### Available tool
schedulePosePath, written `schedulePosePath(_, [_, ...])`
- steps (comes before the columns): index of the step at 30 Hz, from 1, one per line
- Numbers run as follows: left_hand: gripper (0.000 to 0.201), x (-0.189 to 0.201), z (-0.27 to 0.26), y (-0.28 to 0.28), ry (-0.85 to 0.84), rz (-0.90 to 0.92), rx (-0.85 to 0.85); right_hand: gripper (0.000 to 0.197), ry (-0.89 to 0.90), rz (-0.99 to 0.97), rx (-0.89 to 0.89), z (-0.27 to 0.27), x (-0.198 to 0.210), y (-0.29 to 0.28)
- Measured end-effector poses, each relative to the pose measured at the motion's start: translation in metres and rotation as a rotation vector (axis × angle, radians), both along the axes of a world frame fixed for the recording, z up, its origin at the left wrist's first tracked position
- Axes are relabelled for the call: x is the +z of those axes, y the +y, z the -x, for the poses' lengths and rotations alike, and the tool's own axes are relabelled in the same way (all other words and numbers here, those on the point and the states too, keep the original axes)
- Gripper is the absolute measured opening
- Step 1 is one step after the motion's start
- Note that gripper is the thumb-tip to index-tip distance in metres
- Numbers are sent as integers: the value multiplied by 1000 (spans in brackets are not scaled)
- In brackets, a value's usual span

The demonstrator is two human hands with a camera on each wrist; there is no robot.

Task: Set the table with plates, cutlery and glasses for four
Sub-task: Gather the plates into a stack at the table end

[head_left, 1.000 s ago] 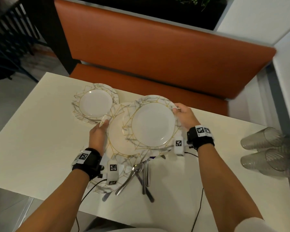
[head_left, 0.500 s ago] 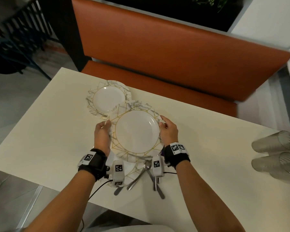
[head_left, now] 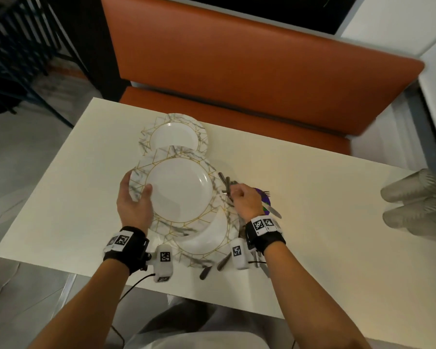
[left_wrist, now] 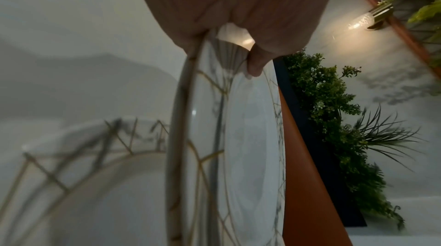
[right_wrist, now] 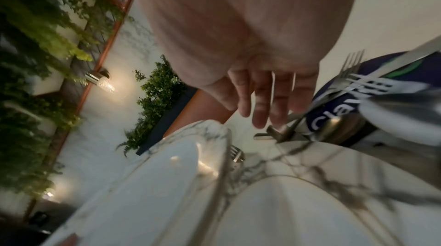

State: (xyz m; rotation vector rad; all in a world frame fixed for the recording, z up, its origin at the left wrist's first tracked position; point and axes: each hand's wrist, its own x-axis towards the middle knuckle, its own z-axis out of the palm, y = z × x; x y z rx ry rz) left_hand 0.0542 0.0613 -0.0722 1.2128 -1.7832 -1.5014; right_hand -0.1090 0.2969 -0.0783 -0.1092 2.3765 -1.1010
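My left hand (head_left: 136, 191) grips the left rim of a white plate with marble and gold edging (head_left: 179, 190), thumb on top; the left wrist view shows that plate (left_wrist: 238, 137) pinched at its rim. It overlaps a second plate (head_left: 174, 136) farther off and a third plate (head_left: 207, 239) nearer me. My right hand (head_left: 237, 195) is off the plate, at a pile of cutlery (head_left: 225, 183) to its right. In the right wrist view its fingers (right_wrist: 260, 116) are extended, tips at the handles (right_wrist: 281, 134), curled round nothing.
The cutlery lies across a dark blue disc (right_wrist: 334, 110). More cutlery (head_left: 207, 270) pokes out under the near plate at the table's (head_left: 61, 197) front edge. Stacked clear glasses (head_left: 418, 205) lie at the far right. An orange bench (head_left: 237, 71) runs behind.
My right hand has let go of the plate's right rim and moved right to the cutlery. The left hand alone now holds the plate, which overlaps the far plate.
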Motion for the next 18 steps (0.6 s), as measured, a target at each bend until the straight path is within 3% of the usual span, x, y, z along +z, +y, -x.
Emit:
schedulePosePath(4, [57, -3, -23, -32, -26, 66, -33, 22, 65, -284, 18, -27, -29, 11])
schedulePosePath(7, [56, -2, -33, -46, -49, 101, -62, 36, 75, -440, 13, -44, -41, 12])
schedulePosePath(15, [56, -1, -50, -59, -20, 78, -69, 65, 82, -612, 18, -50, -50, -4])
schedulePosePath(18, [56, 3, -52, -61, -1, 91, -72, 62, 29, -596, 3, -45, -46, -5])
